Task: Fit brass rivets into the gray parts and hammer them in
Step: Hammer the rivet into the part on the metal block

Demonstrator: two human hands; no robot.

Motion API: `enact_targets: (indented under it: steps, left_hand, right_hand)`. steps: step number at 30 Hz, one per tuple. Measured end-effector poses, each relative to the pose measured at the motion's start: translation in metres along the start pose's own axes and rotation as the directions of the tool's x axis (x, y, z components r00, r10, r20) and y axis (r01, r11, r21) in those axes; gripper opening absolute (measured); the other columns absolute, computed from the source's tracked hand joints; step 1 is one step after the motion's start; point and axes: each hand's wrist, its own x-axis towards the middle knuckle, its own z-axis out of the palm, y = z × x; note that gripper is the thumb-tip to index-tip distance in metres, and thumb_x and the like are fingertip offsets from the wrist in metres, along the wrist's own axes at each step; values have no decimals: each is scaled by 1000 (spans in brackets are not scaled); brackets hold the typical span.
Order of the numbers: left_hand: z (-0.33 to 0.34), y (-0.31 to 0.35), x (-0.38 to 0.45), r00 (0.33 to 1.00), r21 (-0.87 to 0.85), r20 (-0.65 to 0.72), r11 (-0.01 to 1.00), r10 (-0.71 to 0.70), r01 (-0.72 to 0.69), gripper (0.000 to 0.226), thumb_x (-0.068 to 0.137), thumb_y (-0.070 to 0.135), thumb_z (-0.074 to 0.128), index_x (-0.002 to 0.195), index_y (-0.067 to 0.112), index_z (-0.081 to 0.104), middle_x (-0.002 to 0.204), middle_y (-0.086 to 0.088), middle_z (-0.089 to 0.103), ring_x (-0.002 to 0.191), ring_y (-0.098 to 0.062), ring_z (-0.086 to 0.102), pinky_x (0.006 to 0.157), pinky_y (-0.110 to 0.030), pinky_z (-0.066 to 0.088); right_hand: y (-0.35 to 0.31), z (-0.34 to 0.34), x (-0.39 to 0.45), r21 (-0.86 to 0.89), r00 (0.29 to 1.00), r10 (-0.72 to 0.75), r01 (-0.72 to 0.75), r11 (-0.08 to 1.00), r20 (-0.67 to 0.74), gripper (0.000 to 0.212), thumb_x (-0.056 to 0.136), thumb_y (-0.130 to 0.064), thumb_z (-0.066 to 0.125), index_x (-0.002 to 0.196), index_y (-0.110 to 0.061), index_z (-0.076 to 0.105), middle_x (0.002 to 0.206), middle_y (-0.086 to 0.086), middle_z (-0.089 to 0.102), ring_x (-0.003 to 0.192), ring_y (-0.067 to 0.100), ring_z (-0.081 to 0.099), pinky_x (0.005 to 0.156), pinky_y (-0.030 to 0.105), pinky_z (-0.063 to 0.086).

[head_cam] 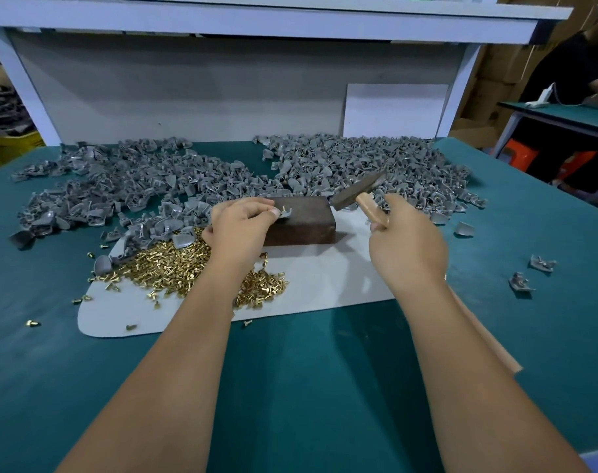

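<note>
Brass rivet stood in the gray part we pinched with our left hand on the dark block mid-tabletop, right hand gripping the raised hammer; a skewed blow risked our fingertips.

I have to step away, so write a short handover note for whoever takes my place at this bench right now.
Left hand pinches a gray part with a brass rivet standing in it, on the dark block.
Right hand grips the hammer, raised over the block.
Loose rivets lie on the white sheet; gray parts are heaped behind.
Done: rivet fitted. Left: hammer it in, then the heap.
</note>
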Motion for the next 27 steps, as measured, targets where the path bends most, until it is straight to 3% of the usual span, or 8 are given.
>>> enact_targets:
  steps: [5,8,11,13,15,19,24,27]
  left_hand:
    - [0,2,-3,999,135,-25,990,48,-44,22,91,36,66,70,43,65,88,39,53,129,-15,39,107,-52,34]
    - [3,1,-3,995,240,-65,969,78,-60,18,91,37,66,75,43,62,85,36,42,130,-17,35,108,-45,31]
    - [5,-1,-2,993,278,-83,959,82,-56,18,90,38,66,74,45,61,83,33,48,127,-17,34,100,-38,26]
    - [5,-3,0,993,294,-88,954,83,-54,19,89,40,67,72,46,60,86,29,54,126,-16,34,95,-37,21]
    - [5,-4,1,990,311,-112,949,84,-46,20,88,42,69,71,47,60,87,29,55,127,-17,37,95,-38,20]
    - [7,-4,2,989,300,-134,954,67,-24,18,85,45,72,70,50,62,77,33,52,127,-14,37,90,-36,16]
    - [9,-5,5,988,336,-148,942,39,13,8,85,46,72,77,45,71,92,24,65,128,-14,38,103,-45,20]
    - [8,-5,4,989,314,-137,949,60,-14,16,85,45,72,70,48,66,86,29,59,126,-14,39,104,-46,22]
  right_hand:
    - [0,0,2,-91,999,35,-35,995,0,7,93,-19,50,94,-13,51,97,12,62,74,31,45,60,32,29]
    - [-7,-3,0,-110,992,-67,55,992,-104,17,96,-24,50,108,-14,55,102,8,59,82,29,51,62,32,29]
    - [-20,-5,-8,-81,944,-261,250,965,-201,19,96,-25,50,114,-18,50,98,3,55,70,24,45,56,30,25]
    - [-29,-5,-14,-88,912,-363,353,932,-191,20,96,-24,50,116,-22,47,89,-1,53,63,23,43,53,30,24]
    - [-36,-4,-18,-153,888,-434,412,898,-152,22,96,-23,50,117,-26,45,83,-1,57,65,27,53,53,30,28]
    - [-41,-2,-22,-261,860,-492,448,855,-137,52,90,-16,56,134,-39,40,84,2,62,70,30,59,54,31,28]
    - [-36,-6,-26,-343,829,-524,443,828,-194,64,82,-8,62,138,-36,47,72,5,56,57,22,36,50,29,22]
    - [-37,-5,-27,-390,846,-525,454,801,-93,68,87,-12,55,143,-45,34,80,3,58,64,25,50,52,30,22]
